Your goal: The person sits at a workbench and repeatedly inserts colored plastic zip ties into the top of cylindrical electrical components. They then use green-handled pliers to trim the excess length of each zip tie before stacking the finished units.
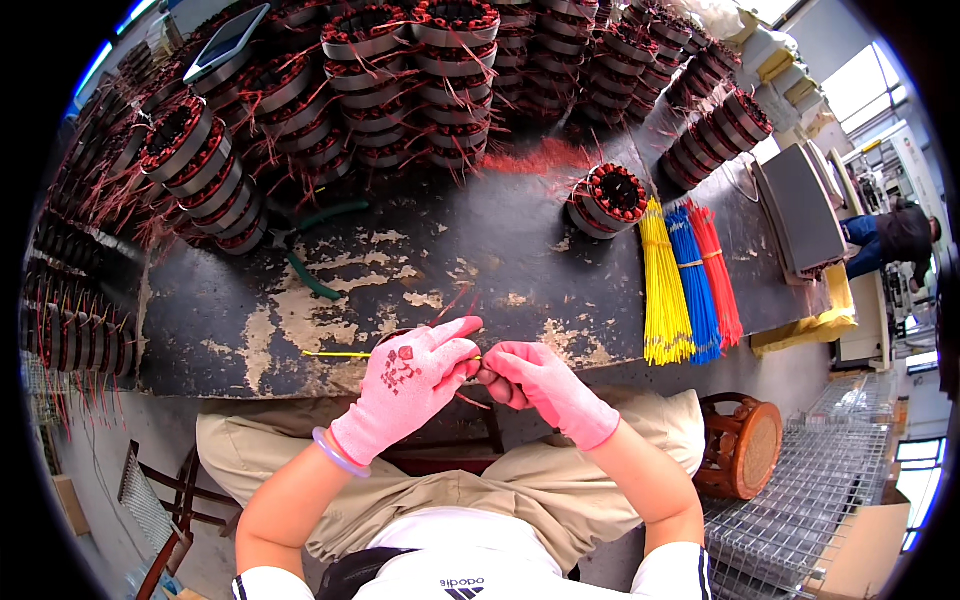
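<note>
My left hand point(415, 375), in a pink glove with dark red marks on its back, is closed around a thin yellow sleeve point(335, 354). One end of the sleeve sticks out to the left, over the table's front edge. My right hand point(550, 388), in a pink glove, pinches close to the left fingertips. A speck of yellow shows between the two hands, but what the right fingers hold is too small to make out. Thin reddish wires point(462, 300) rise just beyond the left hand, and one curves below the fingers; the hands hide where they lead.
Stacks of wound stators point(455, 90) line the table's far side and left. One short stator stack point(607, 200) stands at right, beside bundles of yellow point(664, 290), blue point(694, 290) and red sleeves point(716, 270). Green-handled pliers point(312, 275) lie left. A wooden stool point(740, 445) stands right of my legs.
</note>
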`<state>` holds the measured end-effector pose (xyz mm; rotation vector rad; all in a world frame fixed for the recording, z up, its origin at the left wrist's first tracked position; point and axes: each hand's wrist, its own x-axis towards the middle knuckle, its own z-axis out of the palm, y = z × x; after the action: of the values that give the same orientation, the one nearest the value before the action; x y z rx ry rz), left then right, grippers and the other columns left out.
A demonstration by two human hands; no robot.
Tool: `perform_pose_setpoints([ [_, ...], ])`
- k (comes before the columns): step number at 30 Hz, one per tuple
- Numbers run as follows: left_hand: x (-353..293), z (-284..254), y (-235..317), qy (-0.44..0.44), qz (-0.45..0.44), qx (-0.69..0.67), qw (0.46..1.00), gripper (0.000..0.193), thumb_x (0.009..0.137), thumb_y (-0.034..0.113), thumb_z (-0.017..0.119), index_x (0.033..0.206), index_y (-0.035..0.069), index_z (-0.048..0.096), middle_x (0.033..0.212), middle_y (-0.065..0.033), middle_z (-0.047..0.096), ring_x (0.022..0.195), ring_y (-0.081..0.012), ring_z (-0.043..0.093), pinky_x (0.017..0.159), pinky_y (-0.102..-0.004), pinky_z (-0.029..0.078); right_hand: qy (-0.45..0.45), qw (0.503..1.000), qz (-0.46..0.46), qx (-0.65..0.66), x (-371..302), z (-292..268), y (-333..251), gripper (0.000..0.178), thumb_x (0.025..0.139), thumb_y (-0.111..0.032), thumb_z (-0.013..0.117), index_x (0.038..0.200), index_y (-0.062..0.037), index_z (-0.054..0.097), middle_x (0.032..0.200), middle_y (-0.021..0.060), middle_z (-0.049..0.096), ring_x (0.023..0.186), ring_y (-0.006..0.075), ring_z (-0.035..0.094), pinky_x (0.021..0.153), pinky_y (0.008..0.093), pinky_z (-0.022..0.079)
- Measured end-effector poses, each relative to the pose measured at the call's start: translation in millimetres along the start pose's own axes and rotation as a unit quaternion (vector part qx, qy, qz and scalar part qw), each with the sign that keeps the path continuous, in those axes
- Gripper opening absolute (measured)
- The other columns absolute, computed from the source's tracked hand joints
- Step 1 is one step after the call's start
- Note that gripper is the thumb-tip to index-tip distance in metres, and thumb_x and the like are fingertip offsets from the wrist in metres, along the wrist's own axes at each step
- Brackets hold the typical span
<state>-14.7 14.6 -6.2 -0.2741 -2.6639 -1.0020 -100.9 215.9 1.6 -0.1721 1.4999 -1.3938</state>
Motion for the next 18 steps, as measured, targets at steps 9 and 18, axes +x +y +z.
perform_pose_setpoints([
  [9,0,3,-1,0.014,0.002,-0.004,1.0,0.015,0.085,0.014,0.075,0.099,0.012,0.07,0.123,-0.0036,0.073,0.086,-0.0278,0.071,0.075,-0.0391,0.057,0.142,0.73,-0.382,-0.549,-4,1,-4,0.015,0.094,-0.016,0.067,0.106,-0.0068,0.065,0.092,0.0104,0.068,0.084,0.0298,0.069,0.072,0.0403,0.054],
  [18,1,-1,3,0.011,0.003,-0.017,1.0,0.023,0.077,0.003,0.074,0.099,0.009,0.067,0.123,-0.0065,0.073,0.085,-0.0275,0.073,0.074,-0.0377,0.059,0.232,0.803,-0.278,-0.473,-11,8,-10,0.025,0.088,-0.029,0.077,0.1,-0.0092,0.066,0.092,0.0051,0.07,0.071,0.0208,0.066,0.064,0.0339,0.052],
])
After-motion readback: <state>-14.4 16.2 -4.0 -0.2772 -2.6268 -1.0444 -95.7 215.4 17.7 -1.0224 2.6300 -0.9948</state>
